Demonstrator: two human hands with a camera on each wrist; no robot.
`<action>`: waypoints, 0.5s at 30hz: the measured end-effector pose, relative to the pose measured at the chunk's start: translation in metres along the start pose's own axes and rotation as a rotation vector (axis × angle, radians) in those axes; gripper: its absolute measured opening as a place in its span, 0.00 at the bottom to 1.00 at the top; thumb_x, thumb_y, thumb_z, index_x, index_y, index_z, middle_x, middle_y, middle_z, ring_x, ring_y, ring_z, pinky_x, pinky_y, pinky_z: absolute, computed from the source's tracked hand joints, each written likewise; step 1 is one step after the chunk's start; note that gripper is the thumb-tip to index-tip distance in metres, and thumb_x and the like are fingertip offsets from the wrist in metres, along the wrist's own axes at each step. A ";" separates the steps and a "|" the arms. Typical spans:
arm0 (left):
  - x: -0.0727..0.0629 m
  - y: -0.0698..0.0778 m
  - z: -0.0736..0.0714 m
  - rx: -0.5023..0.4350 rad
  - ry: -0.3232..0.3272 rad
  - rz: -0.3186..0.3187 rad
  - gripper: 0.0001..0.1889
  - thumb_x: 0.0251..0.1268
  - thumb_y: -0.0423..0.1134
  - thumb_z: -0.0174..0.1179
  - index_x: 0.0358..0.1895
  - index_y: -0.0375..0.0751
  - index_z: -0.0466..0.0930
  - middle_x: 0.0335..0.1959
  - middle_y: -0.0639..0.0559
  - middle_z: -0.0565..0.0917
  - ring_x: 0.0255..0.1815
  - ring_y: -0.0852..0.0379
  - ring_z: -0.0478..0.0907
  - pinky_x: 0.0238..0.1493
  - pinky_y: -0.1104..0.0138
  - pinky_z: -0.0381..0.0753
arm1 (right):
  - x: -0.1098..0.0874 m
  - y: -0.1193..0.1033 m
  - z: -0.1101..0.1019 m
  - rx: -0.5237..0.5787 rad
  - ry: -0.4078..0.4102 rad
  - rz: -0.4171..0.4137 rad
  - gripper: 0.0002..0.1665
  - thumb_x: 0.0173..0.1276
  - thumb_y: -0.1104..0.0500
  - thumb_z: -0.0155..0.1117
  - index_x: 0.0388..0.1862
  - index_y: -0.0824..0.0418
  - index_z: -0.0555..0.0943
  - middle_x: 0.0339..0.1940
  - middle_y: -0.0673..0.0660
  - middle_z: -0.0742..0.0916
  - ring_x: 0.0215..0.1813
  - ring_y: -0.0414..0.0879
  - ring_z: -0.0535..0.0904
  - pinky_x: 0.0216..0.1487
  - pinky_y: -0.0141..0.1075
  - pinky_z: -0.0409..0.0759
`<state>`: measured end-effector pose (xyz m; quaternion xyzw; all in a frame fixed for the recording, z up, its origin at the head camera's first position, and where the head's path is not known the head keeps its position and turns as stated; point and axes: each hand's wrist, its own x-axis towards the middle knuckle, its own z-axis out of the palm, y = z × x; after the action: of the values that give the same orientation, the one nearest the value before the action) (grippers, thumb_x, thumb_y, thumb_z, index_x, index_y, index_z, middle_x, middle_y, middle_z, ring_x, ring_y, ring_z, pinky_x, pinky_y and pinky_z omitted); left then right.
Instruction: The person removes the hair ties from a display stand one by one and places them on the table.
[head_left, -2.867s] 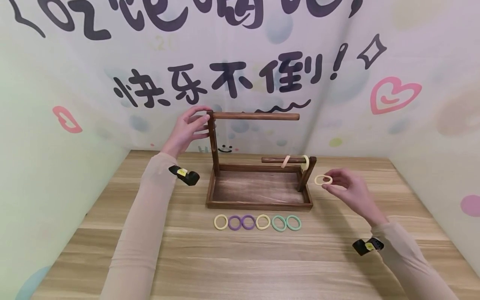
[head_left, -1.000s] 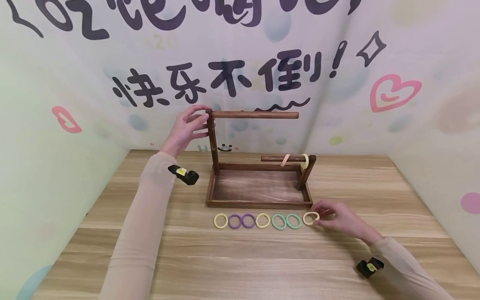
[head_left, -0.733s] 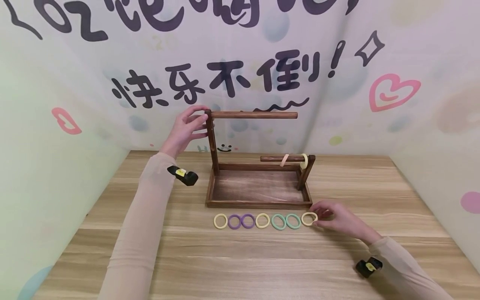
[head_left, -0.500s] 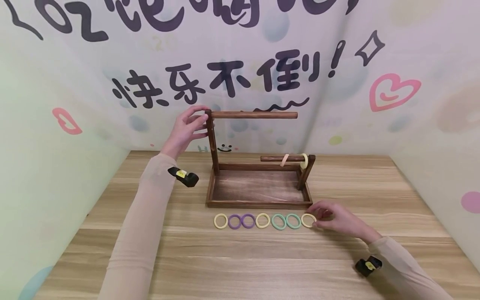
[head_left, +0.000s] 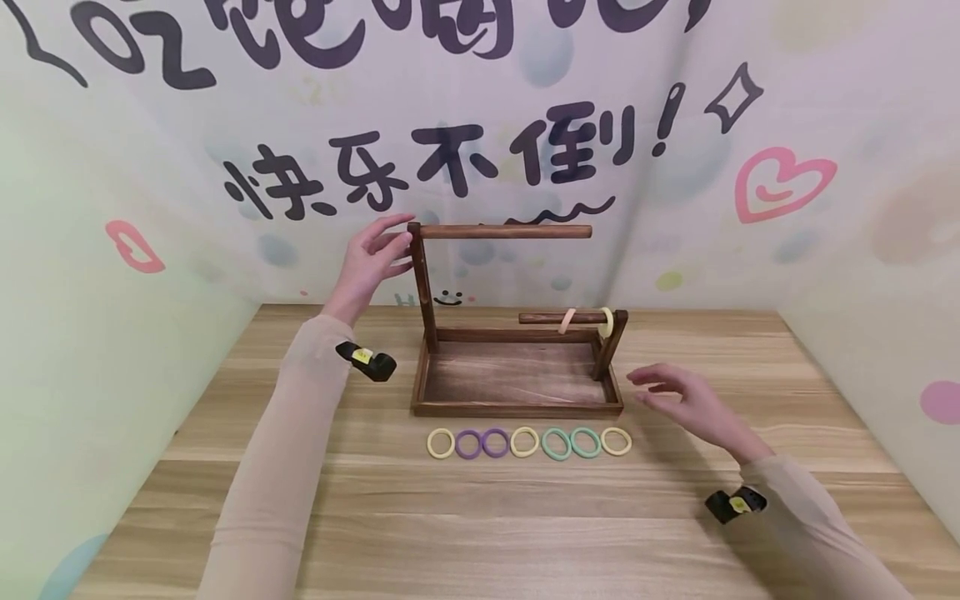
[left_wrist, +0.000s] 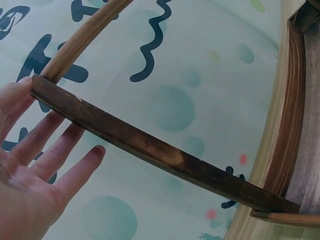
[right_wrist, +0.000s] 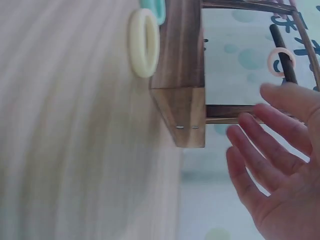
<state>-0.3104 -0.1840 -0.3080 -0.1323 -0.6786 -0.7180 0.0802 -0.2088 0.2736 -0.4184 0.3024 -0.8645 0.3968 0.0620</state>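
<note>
A dark wooden rack [head_left: 517,410] has a tray base, a tall post with a long upper bar [head_left: 506,232], and a shorter post with a lower bar. My left hand [head_left: 367,265] holds the top of the tall post, its thumb and fingertips at the wood in the left wrist view. On the lower bar hang a pink ring [head_left: 567,321] and a pale yellow ring [head_left: 606,322]. My right hand [head_left: 693,406] hovers right of the tray with nothing in it, fingers spread. Below it to the left, a pale yellow ring [head_left: 606,452] ends a row on the table.
The row before the tray also has two green rings [head_left: 557,458], a yellow ring [head_left: 524,455], two purple rings [head_left: 496,457] and a yellow ring [head_left: 440,457] at its left end. Behind the wooden table [head_left: 480,525] hangs a printed cloth [head_left: 337,100].
My right hand brought a pale yellow ring down to the right end of the row, let go, then rose and moved back. The left hand stays at the tall post.
</note>
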 end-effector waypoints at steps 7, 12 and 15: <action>-0.006 -0.008 -0.007 0.034 0.004 -0.009 0.20 0.70 0.37 0.58 0.64 0.42 0.74 0.53 0.40 0.79 0.47 0.52 0.81 0.52 0.54 0.79 | 0.016 -0.021 -0.003 0.000 0.187 0.042 0.19 0.67 0.73 0.60 0.57 0.72 0.76 0.54 0.68 0.81 0.52 0.28 0.74 0.51 0.25 0.75; -0.014 -0.015 -0.011 0.040 -0.014 -0.034 0.21 0.71 0.38 0.58 0.65 0.39 0.72 0.56 0.36 0.78 0.51 0.48 0.80 0.54 0.52 0.77 | 0.028 -0.046 -0.005 0.027 0.245 0.066 0.19 0.69 0.73 0.57 0.58 0.77 0.73 0.57 0.72 0.79 0.53 0.31 0.75 0.51 0.19 0.72; -0.019 -0.020 -0.013 0.040 -0.023 -0.044 0.22 0.71 0.40 0.57 0.65 0.37 0.70 0.58 0.35 0.77 0.54 0.46 0.79 0.56 0.51 0.76 | 0.035 -0.048 -0.005 0.055 0.280 0.058 0.20 0.69 0.74 0.57 0.59 0.77 0.73 0.57 0.72 0.78 0.52 0.26 0.72 0.52 0.21 0.73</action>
<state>-0.2998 -0.1973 -0.3334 -0.1238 -0.6966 -0.7042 0.0590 -0.2103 0.2371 -0.3718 0.2206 -0.8445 0.4603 0.1622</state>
